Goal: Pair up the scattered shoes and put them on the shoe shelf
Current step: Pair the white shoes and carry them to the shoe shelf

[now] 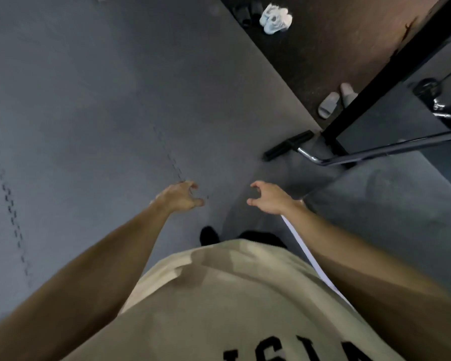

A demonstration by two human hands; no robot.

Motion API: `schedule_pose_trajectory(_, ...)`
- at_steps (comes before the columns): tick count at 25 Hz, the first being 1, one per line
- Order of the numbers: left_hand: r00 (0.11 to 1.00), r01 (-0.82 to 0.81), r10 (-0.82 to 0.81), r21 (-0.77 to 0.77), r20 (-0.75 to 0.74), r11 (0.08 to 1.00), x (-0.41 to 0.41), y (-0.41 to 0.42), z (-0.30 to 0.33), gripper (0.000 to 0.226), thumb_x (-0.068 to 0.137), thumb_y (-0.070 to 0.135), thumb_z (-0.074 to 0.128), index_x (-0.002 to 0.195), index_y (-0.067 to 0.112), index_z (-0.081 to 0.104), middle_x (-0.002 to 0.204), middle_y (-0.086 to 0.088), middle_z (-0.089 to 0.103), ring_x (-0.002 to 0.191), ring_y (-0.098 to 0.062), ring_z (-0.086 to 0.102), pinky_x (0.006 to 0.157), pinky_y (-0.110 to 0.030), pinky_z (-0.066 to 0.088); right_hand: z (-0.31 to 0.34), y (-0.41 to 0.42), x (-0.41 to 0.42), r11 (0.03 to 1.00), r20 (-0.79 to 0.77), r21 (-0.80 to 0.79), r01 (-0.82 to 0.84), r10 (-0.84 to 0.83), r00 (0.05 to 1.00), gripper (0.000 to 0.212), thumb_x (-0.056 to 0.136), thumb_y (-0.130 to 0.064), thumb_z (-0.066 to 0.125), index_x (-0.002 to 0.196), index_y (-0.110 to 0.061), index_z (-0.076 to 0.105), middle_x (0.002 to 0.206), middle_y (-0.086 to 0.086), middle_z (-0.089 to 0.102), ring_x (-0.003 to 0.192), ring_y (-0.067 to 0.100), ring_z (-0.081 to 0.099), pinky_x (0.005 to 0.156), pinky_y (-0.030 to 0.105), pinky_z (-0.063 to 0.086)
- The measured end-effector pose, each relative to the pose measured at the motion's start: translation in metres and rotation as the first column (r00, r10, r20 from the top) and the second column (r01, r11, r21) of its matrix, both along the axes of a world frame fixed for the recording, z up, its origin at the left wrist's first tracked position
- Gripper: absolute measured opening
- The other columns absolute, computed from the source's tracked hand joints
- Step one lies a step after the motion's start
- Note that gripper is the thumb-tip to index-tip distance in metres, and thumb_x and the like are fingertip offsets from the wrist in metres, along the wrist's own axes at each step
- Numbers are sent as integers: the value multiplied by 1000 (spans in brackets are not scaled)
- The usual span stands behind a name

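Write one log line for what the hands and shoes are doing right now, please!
left hand: empty, fingers loosely curled | right hand: empty | grey slides: on dark floor | white sneakers: on dark floor, farther off

Grey foam floor mats with interlocking seams cover the left and near side. A dark brown carpet lies at the far right. On the right, a black metal frame slants above a chrome bar with a black rubber handle.
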State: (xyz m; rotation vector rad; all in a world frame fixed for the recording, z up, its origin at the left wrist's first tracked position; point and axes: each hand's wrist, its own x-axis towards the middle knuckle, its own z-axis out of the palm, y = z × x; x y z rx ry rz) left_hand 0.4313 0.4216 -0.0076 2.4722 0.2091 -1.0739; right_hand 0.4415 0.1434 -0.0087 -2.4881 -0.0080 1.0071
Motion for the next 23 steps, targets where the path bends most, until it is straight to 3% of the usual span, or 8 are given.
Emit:
schedule_pose_trajectory(7, 991, 127, -126, 28, -35, 991, 232, 20, -8, 78, 69, 66, 66, 136, 34, 44, 145, -4, 41, 128, -26, 45, 102, -36, 39, -7, 25, 207, 989, -23, 40, 142, -141, 990, 65, 81, -47, 67, 137, -25, 42, 138, 6, 53, 125, 26, 51, 104, 43, 41)
schedule_pose_trajectory(12, 995, 100, -99, 37, -28, 994, 393, 12, -2, 75, 73, 64, 66, 136, 31, 44, 144, -4, 44, 126, -26, 47, 100, -34, 40, -6, 14, 379, 992, -25, 42, 118, -117, 993, 66, 82, -44, 67, 138, -20, 42, 138, 9, 53, 124, 28, 51, 102, 38, 43)
schedule_pose_trajectory(23, 990, 139, -139, 2, -7, 990, 733, 1, -4, 69, 76, 56, 69, 135, 28, 47, 144, -5, 42, 125, -26, 47, 104, -37, 40, -9, 11, 696, 992, -40, 10, 123, -123, 992, 68, 81, -46, 66, 139, -20, 41, 139, 12, 50, 123, 33, 51, 103, 46, 43)
